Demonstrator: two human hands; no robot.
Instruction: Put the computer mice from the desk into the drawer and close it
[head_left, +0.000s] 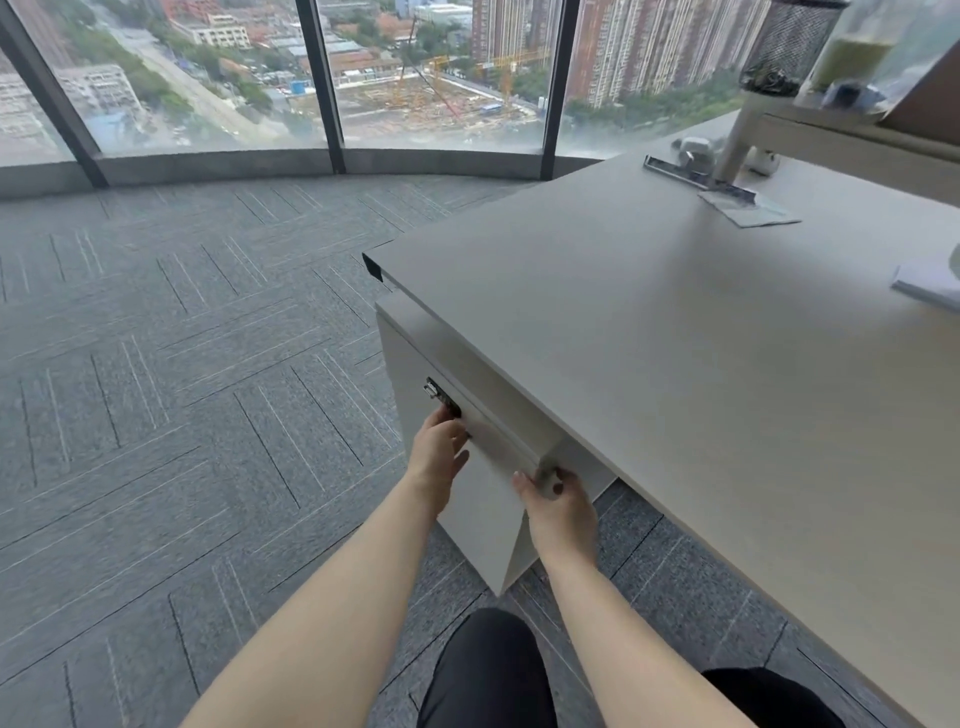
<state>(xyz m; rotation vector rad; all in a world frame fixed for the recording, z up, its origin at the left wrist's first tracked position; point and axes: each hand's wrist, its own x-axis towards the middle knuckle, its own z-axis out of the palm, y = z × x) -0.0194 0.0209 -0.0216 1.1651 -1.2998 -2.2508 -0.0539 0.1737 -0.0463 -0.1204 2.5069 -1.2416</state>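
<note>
A white drawer unit (467, 514) stands under the left end of the grey desk (675, 332). Its top drawer (498, 436) has a lock (436, 395) at the left of its front. My left hand (439, 447) grips the left part of the drawer front, just under the lock. My right hand (558, 504) holds the drawer's right corner, thumb on the side. The drawer's inside is hidden by the desk top. A grey mouse-like shape (693, 148) and a white one (761, 161) lie far back on the desk, both blurred.
A monitor riser (810, 130) at the desk's back right carries a mesh pen holder (789, 47) and a bottle (852, 57). A metal strip (696, 179) and a paper (748, 210) lie before it. A white pad (930, 286) sits at the right edge. Carpet and windows lie to the left.
</note>
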